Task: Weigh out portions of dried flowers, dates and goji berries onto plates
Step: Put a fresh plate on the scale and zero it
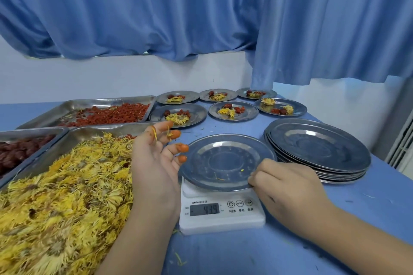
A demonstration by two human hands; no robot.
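An empty steel plate (225, 161) sits on a white digital scale (221, 212) whose display reads 439. My right hand (288, 187) pinches the plate's near right rim. My left hand (156, 158) hovers open at the plate's left edge, palm up, with orange fingertips and yellow petals stuck to them. A steel tray of yellow dried flowers (64, 194) fills the left foreground. Behind it stand a tray of dark red dates (17, 152) and a tray of orange-red goji berries (107, 114).
Several filled plates (233, 110) with flowers, dates and berries stand in two rows at the back. A stack of empty plates (317, 149) lies right of the scale. Blue curtains hang behind the blue table (245, 257), whose right edge is close.
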